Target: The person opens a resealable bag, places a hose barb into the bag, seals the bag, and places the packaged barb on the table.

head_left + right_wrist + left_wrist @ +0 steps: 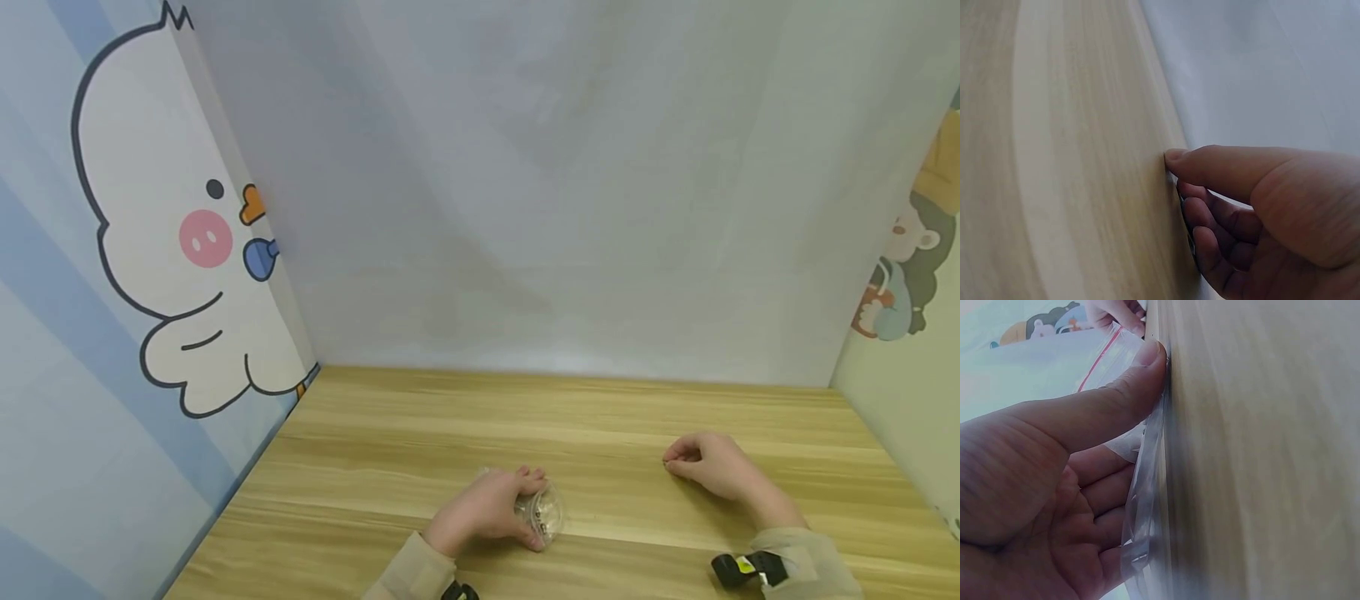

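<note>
On the wooden table (390,433), my left hand (487,504) grips a clear plastic bag (551,510), its thumb on the near side and its fingers on the far side. In the left wrist view, the bag has a red line (1099,359) along its edge. A few small dark marks (540,521) show at the bag, beside the fingers. Farther right, my right hand (716,467) is low over the table with thumb and forefinger brought together. A tiny dark thing (664,462) shows at these fingertips, too small to identify. The right wrist view has its other fingers (1200,215) curled close to the tabletop.
A pale grey curtain (570,208) rises behind the table's back edge. Printed walls with a white cartoon duck (150,167) on the left and a cartoon figure (900,275) on the right flank it. Black straps (750,568) go round both wrists.
</note>
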Tool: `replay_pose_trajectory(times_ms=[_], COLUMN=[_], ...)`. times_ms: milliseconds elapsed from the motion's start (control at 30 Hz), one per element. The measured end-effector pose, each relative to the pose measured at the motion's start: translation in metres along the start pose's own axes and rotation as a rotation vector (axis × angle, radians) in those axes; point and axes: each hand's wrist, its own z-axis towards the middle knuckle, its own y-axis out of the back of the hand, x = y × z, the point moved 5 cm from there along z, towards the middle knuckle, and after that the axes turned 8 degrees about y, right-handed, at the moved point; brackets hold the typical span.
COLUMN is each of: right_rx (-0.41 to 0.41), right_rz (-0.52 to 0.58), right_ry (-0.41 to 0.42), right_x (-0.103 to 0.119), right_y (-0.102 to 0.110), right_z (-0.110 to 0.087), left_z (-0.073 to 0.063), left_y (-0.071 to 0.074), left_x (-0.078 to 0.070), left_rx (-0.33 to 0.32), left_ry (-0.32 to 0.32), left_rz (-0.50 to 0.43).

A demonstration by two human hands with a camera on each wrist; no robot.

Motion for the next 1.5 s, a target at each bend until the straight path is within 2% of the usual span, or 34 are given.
replay_pose_trajectory(times_ms=[567,1100,1333,1500], right_rx=[0.012,0.001,0.0,0.021], right_rz=[0.02,0.001,-0.027,0.007], right_ry=[-0.004,-0.001,0.052,0.068], right_x=[-0.003,-0.003,0.008,0.025], right_y=[-0.003,-0.002,-0.004,-0.012], right_z=[-0.004,-0.002,0.002,0.007], left_z=[-0.004,-0.003,-0.002,-0.001], left_y=[-0.004,-0.002,0.001,0.001], left_x=[-0.001,-0.001,-0.001,-0.001], left_rx=[0.005,0.001,0.006,0.004], left_ry=[0.021,0.01,0.012,0.012], left_rz=[0.013,0.006,-0.017,-0.013])
